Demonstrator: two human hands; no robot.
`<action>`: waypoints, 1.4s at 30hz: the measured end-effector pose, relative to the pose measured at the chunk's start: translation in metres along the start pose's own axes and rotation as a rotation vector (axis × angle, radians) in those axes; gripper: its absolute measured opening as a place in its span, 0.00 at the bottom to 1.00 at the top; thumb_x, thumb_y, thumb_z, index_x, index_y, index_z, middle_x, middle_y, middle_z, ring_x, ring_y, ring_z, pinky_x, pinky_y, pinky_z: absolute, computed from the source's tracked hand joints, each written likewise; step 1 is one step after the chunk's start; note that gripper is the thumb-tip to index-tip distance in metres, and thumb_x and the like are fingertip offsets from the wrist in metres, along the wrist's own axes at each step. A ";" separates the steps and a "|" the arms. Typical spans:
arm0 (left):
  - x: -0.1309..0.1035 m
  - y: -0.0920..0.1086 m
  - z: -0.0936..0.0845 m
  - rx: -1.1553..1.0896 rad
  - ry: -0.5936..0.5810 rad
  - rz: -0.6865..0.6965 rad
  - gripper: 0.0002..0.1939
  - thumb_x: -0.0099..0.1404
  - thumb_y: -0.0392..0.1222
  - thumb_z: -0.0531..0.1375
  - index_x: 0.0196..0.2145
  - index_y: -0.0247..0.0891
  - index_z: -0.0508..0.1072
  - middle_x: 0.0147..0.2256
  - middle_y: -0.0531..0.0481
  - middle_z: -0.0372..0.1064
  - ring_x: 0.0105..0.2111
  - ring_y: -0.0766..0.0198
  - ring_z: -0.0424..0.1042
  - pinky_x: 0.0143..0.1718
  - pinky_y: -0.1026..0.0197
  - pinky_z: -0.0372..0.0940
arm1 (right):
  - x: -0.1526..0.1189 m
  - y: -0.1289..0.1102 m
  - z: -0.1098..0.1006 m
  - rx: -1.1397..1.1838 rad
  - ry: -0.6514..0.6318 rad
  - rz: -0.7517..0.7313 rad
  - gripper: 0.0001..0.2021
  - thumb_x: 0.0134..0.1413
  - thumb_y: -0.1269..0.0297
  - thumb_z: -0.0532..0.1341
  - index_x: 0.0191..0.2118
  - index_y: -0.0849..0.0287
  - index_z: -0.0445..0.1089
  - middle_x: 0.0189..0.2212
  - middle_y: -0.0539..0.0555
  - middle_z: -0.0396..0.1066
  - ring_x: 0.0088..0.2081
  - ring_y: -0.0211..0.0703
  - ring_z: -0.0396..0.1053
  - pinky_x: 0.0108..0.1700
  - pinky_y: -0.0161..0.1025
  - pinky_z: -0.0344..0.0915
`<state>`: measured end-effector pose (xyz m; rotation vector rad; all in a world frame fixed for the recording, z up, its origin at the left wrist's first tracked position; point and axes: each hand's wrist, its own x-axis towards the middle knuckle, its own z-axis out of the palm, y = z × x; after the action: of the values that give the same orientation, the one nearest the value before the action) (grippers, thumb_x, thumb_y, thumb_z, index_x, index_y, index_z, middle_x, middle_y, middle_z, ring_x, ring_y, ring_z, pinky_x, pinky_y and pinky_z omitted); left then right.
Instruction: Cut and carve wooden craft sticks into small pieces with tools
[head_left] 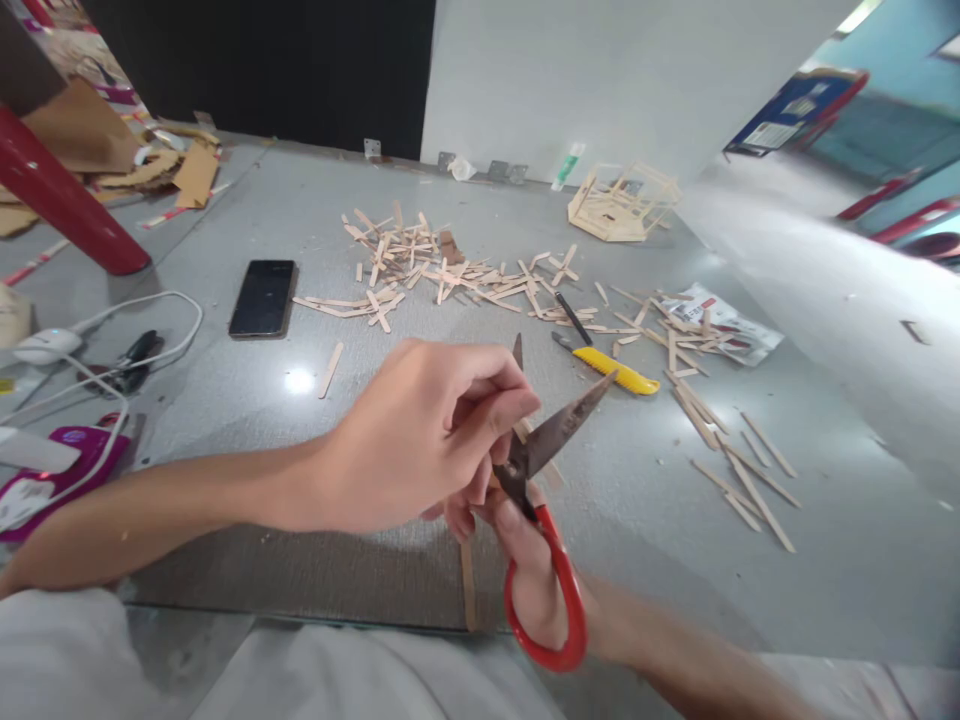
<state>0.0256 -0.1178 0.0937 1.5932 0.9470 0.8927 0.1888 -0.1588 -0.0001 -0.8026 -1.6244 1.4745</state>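
While the left hand (405, 435) hides part of the right hand (534, 570), the scissors (559, 435) show dark, stained metal blades spread apart and a glossy red loop, nearer the wearer than the yellow cutter (619, 372). The right hand is clamped on them, thumb through the loop; the left's fingertips press together, any grip on a stick unclear. Beyond the cutter, flat, pale wooden sticks (450, 277) lie tangled, and farther off stands an angular wooden frame (611, 236).

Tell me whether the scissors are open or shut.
Open: the scissors, held in the right hand, have their blades spread in a V, tips well apart.
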 end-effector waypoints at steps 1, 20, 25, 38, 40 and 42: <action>0.001 0.000 -0.001 0.008 0.018 0.011 0.12 0.72 0.39 0.57 0.29 0.37 0.68 0.19 0.55 0.69 0.13 0.68 0.71 0.11 0.71 0.61 | 0.000 0.000 -0.002 -0.017 -0.007 -0.001 0.20 0.67 0.43 0.47 0.35 0.53 0.62 0.31 0.52 0.62 0.34 0.44 0.61 0.40 0.44 0.65; -0.012 0.028 -0.021 -0.060 0.462 0.286 0.13 0.70 0.49 0.61 0.35 0.35 0.73 0.22 0.53 0.72 0.14 0.70 0.70 0.12 0.70 0.62 | 0.028 0.017 -0.032 -0.922 0.121 0.216 0.07 0.51 0.65 0.65 0.37 0.58 0.68 0.36 0.58 0.74 0.39 0.51 0.72 0.41 0.46 0.67; -0.013 0.025 -0.020 -0.133 0.406 0.304 0.12 0.71 0.47 0.60 0.37 0.34 0.73 0.23 0.53 0.73 0.16 0.69 0.72 0.13 0.71 0.64 | 0.032 0.028 -0.041 -0.914 0.097 0.040 0.17 0.52 0.69 0.66 0.49 0.59 0.73 0.50 0.63 0.74 0.52 0.57 0.71 0.55 0.57 0.66; -0.018 0.028 -0.016 -0.115 0.278 0.405 0.02 0.71 0.35 0.60 0.38 0.35 0.72 0.32 0.50 0.78 0.26 0.68 0.79 0.25 0.70 0.74 | 0.040 -0.110 -0.044 -0.374 0.261 -0.304 0.13 0.65 0.57 0.61 0.52 0.53 0.70 0.33 0.52 0.79 0.26 0.40 0.77 0.26 0.38 0.76; -0.019 0.026 -0.013 -0.133 0.270 0.398 0.01 0.71 0.35 0.60 0.39 0.36 0.71 0.32 0.50 0.78 0.27 0.67 0.79 0.26 0.69 0.75 | 0.042 -0.120 -0.039 -0.387 0.288 -0.348 0.08 0.66 0.61 0.60 0.48 0.53 0.72 0.28 0.49 0.77 0.23 0.38 0.75 0.24 0.35 0.74; -0.020 0.023 -0.013 -0.149 0.265 0.392 0.01 0.71 0.36 0.60 0.40 0.37 0.71 0.32 0.51 0.78 0.28 0.67 0.80 0.26 0.69 0.75 | 0.045 -0.124 -0.036 -0.443 0.337 -0.404 0.05 0.66 0.64 0.60 0.44 0.54 0.72 0.23 0.47 0.75 0.21 0.36 0.74 0.24 0.33 0.73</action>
<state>0.0089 -0.1348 0.1172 1.5827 0.7342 1.4414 0.2040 -0.1185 0.1294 -0.8430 -1.7404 0.6656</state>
